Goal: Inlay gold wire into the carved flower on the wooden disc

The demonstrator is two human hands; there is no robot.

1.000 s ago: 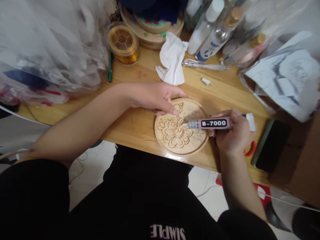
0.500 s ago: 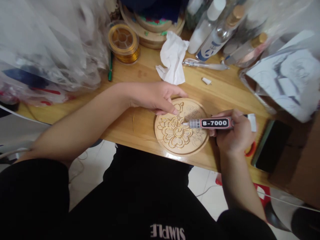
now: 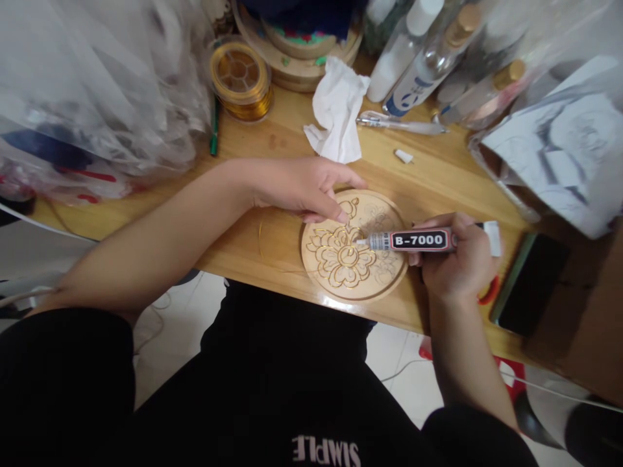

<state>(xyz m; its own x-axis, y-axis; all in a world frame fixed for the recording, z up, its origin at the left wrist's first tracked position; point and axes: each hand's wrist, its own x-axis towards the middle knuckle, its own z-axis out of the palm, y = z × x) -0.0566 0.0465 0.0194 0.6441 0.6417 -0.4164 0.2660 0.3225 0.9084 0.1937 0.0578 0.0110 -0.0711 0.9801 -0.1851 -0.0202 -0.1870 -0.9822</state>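
A round wooden disc (image 3: 384, 279) lies at the table's front edge, with a flower outlined in gold wire and pencil lines on its right side. My right hand (image 3: 460, 256) is closed around a glue tube (image 3: 423, 240) marked B-7000. The tube lies nearly level, its white nozzle over the upper part of the wire flower; whether the tip touches I cannot tell. My left hand (image 3: 311, 188) rests at the disc's upper left rim, thumb and forefinger spread apart, the other fingers curled beneath. A loose gold wire (image 3: 261, 240) trails on the table left of the disc.
Behind my left hand stand a spool of gold wire (image 3: 241, 78) and a crumpled tissue (image 3: 338, 110). A pen (image 3: 402, 123), a small white cap (image 3: 403, 155) and several bottles (image 3: 413, 84) are farther back. A dark phone (image 3: 530, 282) lies at the right, plastic bags (image 3: 121, 97) at the left.
Both hands, the tube and the disc keep almost the same place. Only a very slight shift of the whole view shows.
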